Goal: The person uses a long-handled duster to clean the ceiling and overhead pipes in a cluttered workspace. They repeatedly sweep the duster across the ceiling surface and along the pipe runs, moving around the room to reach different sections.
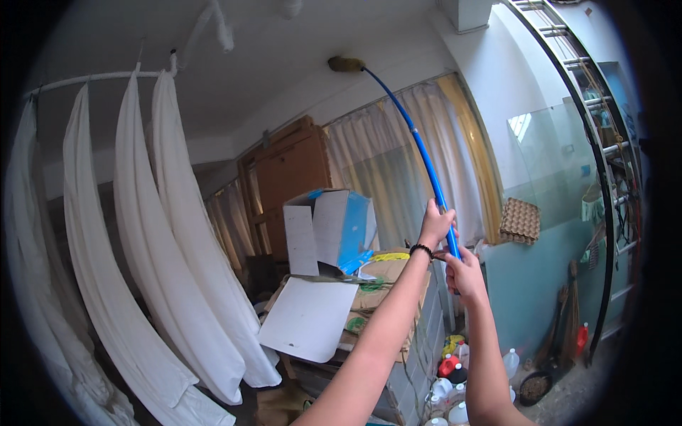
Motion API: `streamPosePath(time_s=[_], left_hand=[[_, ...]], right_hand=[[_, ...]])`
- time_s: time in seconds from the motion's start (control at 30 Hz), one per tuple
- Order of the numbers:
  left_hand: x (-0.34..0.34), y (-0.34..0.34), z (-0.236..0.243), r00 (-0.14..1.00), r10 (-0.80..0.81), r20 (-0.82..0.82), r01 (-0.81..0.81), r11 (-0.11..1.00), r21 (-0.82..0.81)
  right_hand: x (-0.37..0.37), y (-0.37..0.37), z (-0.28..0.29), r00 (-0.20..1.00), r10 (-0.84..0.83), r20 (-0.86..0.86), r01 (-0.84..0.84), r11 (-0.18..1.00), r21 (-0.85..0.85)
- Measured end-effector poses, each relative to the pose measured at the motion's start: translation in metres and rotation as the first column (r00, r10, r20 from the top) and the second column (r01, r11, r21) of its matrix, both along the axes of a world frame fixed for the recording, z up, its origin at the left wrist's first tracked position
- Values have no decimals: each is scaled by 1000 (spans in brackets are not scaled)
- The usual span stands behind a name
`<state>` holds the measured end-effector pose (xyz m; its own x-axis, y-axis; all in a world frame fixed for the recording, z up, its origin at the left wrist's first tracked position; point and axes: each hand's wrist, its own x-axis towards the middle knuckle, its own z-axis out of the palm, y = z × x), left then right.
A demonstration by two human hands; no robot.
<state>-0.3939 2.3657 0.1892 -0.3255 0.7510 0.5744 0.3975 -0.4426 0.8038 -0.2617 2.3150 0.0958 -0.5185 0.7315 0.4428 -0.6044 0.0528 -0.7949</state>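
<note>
Both of my hands grip a long-handled duster (428, 167) with a blue pole that slants up and away to the left. Its fuzzy brown head (346, 64) is up by the top of the far wall, near the ceiling; whether it touches cannot be told. My left hand (436, 224) wraps the pole higher up, with a dark beaded bracelet on that wrist. Lower down, close to the pole's near end, my right hand (463, 272) is closed round it. Behind the pole hang pale curtains (376, 156) with a yellow strip at the right.
White cloths (170, 234) hang from a rail at left. An opened white-and-blue box (330, 231) and a white board (309, 319) rest on stacked goods ahead. A ladder (600, 142), glass panel (550, 156), egg trays (520, 220), brooms (570, 319) and several jugs (511, 362) occupy the right.
</note>
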Motion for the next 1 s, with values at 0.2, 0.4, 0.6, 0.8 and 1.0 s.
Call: streamPosePath(time_s=[0.2,0.4,0.6,0.8,1.0], left_hand=[[9,45,-2,979,6,203,-11,1000,25],[31,79,-61,999,53,6,-53,998,-34],[59,94,-104,991,20,-135,-42,985,-168],[87,116,-109,985,-53,-166,36,994,-104],[71,129,-104,995,86,-57,-87,996,-1]], right_hand=[[20,-1,-73,993,-100,56,98,994,46],[29,6,-127,984,-175,15,175,983,-60],[27,-1,-160,983,-172,-58,158,969,-190],[39,22,-164,983,-172,-56,157,964,-213],[48,47,-152,989,-133,64,141,981,-132]])
